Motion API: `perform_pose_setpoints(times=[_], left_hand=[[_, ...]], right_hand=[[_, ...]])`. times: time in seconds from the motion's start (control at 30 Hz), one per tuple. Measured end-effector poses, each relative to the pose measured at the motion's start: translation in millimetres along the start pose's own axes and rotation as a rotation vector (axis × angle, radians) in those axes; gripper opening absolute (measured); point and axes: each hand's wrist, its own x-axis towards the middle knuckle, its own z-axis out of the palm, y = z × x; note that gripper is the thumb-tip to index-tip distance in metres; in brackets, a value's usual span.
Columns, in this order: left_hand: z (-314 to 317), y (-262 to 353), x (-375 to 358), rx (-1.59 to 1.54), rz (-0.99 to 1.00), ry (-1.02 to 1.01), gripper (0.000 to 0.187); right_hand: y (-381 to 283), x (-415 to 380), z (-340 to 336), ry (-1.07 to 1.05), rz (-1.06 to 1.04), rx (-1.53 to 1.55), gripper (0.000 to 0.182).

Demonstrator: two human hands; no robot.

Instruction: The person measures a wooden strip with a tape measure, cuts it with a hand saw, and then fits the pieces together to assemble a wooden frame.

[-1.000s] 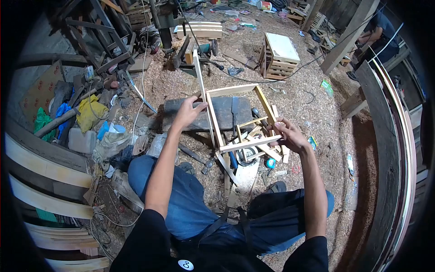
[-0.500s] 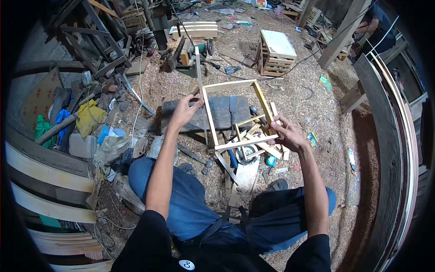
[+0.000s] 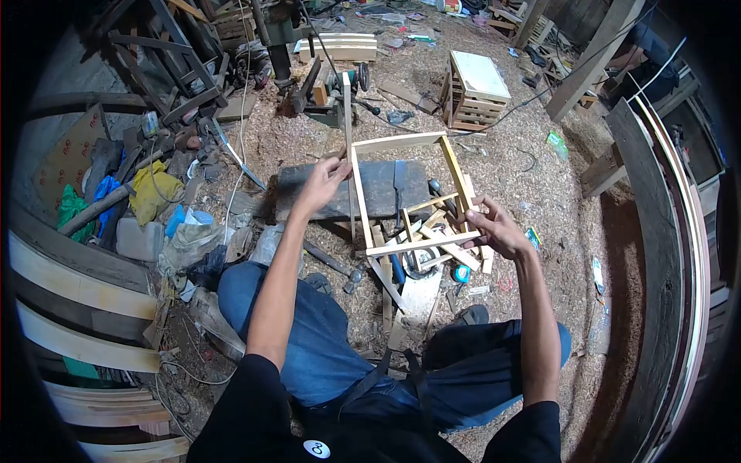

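A four-sided light wooden frame [image 3: 399,143] is held up over a dark board [image 3: 374,191]. My left hand [image 3: 323,184] is closed at the frame's left side and on a long thin wooden strip [image 3: 347,112] that stands beside it. The fingers of my right hand [image 3: 496,226] pinch the frame's lower right corner. Beneath the frame, a chisel-like tool [image 3: 399,184] lies on the board. Nearer to me are small wood pieces [image 3: 440,237], a blue tape measure [image 3: 461,274] and a hammer [image 3: 353,281].
A slatted crate with a white top [image 3: 480,76] stands at the back. A green power tool [image 3: 351,85] sits behind the dark board. Long boards [image 3: 656,208] line the right side, curved wood pieces [image 3: 85,289] the left. Another person [image 3: 648,62] is at the upper right.
The view has shifted slightly. Both hands still hold the frame in nearly the same pose, and the person at the upper right has changed posture.
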Motion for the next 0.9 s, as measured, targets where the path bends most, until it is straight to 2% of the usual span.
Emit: perform_pose_setpoints(times=[0.03, 0.1, 0.23, 0.3, 0.33, 0.43, 0.53, 0.57, 0.63, 0.67, 0.7, 0.8, 0.9], left_hand=[[2, 0, 0, 0.0, -0.002, 0.001, 0.052], [6, 7, -1, 0.276, 0.073, 0.101, 0.058], [15, 33, -7, 0.187, 0.009, 0.079, 0.052], [19, 41, -11, 0.267, -0.017, 0.212, 0.043], [20, 48, -11, 0.405, -0.068, 0.236, 0.035], [26, 51, -12, 0.416, -0.08, 0.277, 0.034], [39, 34, -8, 0.445, -0.087, 0.271, 0.035], [45, 29, -6, 0.442, -0.084, 0.266, 0.035], [56, 42, -7, 0.356, 0.114, 0.37, 0.038], [55, 49, -9, 0.267, 0.028, 0.319, 0.042], [56, 45, -7, 0.267, 0.029, 0.317, 0.042], [46, 23, 2, 0.14, -0.038, 0.251, 0.051], [46, 15, 4, 0.168, -0.004, 0.247, 0.053]], right_hand=[[-1, -1, 1, -0.002, 0.001, 0.0, 0.024], [-2, -2, 2, 0.021, 0.016, -0.026, 0.025], [4, 1, 5, -0.013, 0.016, -0.063, 0.027], [6, 3, 10, -0.021, 0.016, -0.032, 0.03], [8, 5, 10, -0.009, -0.002, -0.055, 0.035], [6, 5, 11, -0.028, -0.016, -0.116, 0.039], [11, 16, 23, 0.064, -0.04, -0.159, 0.033], [17, 23, 23, 0.13, -0.025, -0.161, 0.033], [29, 32, 28, 0.277, -0.135, -0.23, 0.03], [31, 33, 27, 0.282, -0.116, -0.147, 0.029], [31, 34, 27, 0.286, -0.098, -0.064, 0.028], [34, 36, 28, 0.326, -0.11, -0.058, 0.024], [39, 38, 28, 0.281, -0.121, -0.051, 0.024]])
